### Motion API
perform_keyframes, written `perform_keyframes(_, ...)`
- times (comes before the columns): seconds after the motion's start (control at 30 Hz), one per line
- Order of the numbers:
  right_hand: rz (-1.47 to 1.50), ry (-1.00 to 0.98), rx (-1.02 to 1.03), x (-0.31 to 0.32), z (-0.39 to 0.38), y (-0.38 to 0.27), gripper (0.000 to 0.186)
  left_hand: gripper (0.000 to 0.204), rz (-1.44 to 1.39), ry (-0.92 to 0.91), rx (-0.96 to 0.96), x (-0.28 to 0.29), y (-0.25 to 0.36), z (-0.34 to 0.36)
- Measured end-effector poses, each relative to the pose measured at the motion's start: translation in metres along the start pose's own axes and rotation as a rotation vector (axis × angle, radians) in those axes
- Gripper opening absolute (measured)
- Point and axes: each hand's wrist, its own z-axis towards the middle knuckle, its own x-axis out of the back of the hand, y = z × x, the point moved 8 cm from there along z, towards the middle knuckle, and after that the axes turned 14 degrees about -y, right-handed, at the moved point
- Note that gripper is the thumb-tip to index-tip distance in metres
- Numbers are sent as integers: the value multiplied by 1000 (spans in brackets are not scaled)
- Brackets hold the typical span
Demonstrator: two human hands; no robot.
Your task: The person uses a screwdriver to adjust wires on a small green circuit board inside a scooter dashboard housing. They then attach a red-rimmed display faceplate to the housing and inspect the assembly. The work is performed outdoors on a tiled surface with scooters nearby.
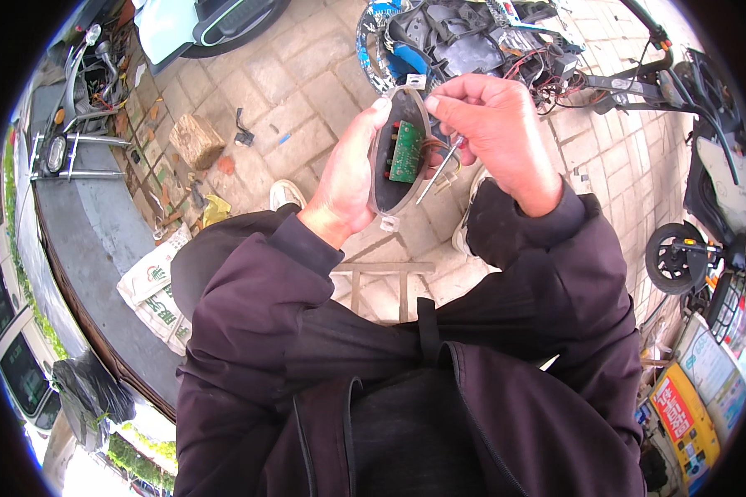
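An oval grey controller case with a dark inside and a tab at each end is tilted up in front of me. My left hand grips it along its left side, thumb near the upper end. Inside the case stands a green circuit board, with wires leaving toward the right. My right hand is at the case's right rim, thumb and forefinger pinched together near the top; whatever is between them is too small to make out. A thin screwdriver is tucked in its lower fingers, shaft pointing down and left.
Beyond my hands lies a heap of dark parts and cables on the brick paving. A wooden block sits to the left, near a white printed bag. Scooters stand at the right. A small wooden stool is below the case.
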Motion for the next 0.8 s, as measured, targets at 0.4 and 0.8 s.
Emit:
perform_keyframes(0.4,-192,126,9,-15,4,-3,22,49,-54,47,-78,3,-8,-3)
perform_keyframes(0.8,-952,248,368,-23,-10,-50,18,54,-103,37,-75,-9,-12,-1)
